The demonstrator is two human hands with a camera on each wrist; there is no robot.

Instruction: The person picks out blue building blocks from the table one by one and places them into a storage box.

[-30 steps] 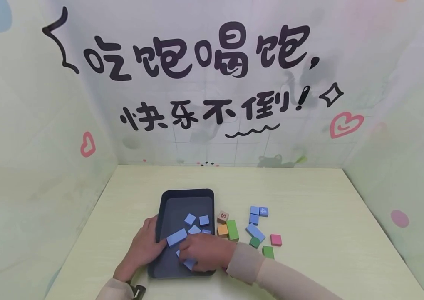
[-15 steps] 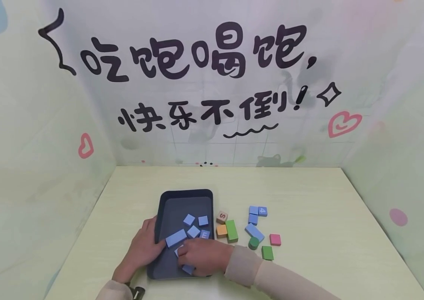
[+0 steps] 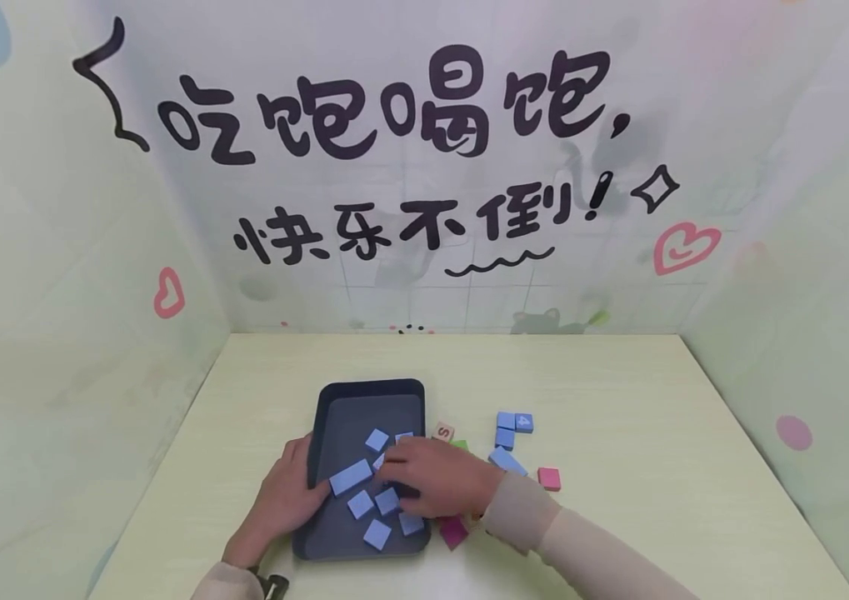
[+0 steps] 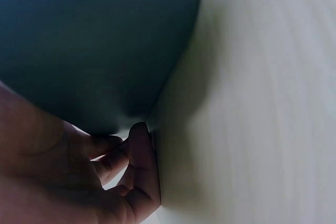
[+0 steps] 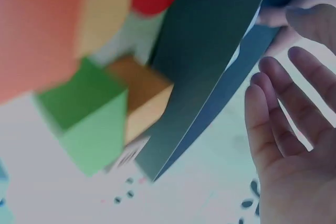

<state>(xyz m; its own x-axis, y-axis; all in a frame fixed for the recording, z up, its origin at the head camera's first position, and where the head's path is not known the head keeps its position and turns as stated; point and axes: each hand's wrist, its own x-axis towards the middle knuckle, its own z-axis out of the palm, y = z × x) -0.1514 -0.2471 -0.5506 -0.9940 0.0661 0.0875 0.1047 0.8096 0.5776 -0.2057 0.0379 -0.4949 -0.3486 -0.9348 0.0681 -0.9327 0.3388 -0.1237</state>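
My left hand (image 3: 285,492) holds the left side of a dark grey tray (image 3: 342,417), thumb at the rim. In the left wrist view, its fingers (image 4: 142,166) bend against the tray's outer wall (image 4: 105,45). My right hand (image 3: 439,475) hovers over the tray's right side, hiding part of the rim and some blocks. The right wrist view shows that hand (image 5: 294,124) with loosely extended fingers and nothing in them. Several blue blocks lie in the tray, among them a long one (image 3: 351,477) and small square ones such as the front block (image 3: 377,535).
Right of the tray stand a lettered wooden block (image 3: 442,431), a magenta block (image 3: 453,532), a green block (image 5: 86,114) and an orange block (image 5: 142,93). Farther right lie several blue blocks (image 3: 505,437) and a pink block (image 3: 549,478). Printed cloth walls surround the table (image 3: 581,375).
My right hand has moved right and slightly away from me, off the front blue blocks, which now show spread apart in the tray. It now covers blocks farther back. The left hand keeps its place.
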